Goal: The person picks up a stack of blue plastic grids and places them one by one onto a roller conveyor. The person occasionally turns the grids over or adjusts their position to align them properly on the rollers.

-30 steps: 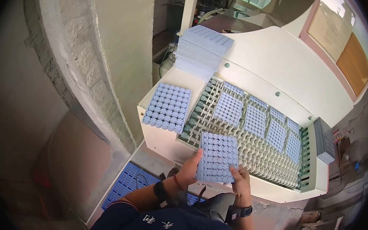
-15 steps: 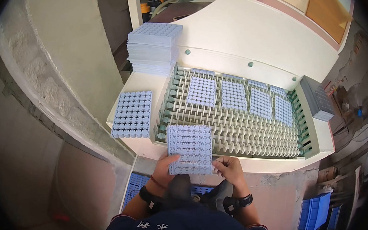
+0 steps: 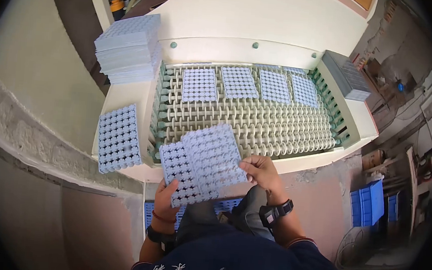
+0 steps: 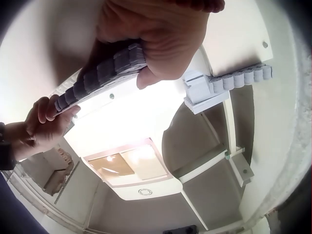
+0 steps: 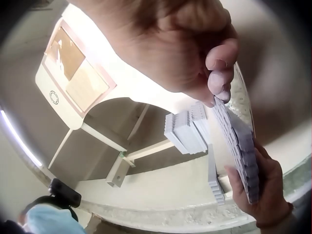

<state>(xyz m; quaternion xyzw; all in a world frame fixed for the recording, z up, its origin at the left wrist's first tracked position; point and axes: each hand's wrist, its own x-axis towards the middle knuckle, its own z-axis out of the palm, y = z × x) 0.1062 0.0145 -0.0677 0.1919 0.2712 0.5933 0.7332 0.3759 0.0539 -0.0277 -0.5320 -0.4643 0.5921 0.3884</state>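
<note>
Left hand [image 3: 166, 201]: grips the lower light-blue panel [image 3: 178, 170] by its near edge, thumb on the upper face. Right hand [image 3: 264, 174]: pinches the right edge of the upper light-blue panel [image 3: 214, 153]. The upper panel overlaps the lower one (the left strip of the lower panel remains exposed). Both are positioned at the machine's front edge, partly in front of the roller bed [image 3: 274, 120]. A wide band of exposed rollers separates them from four panels [image 3: 239, 83] in a row. Left ledge [image 3: 127, 94]: single panel [image 3: 119, 139] near the outer edge, panel stack [image 3: 128, 50] behind.
</note>
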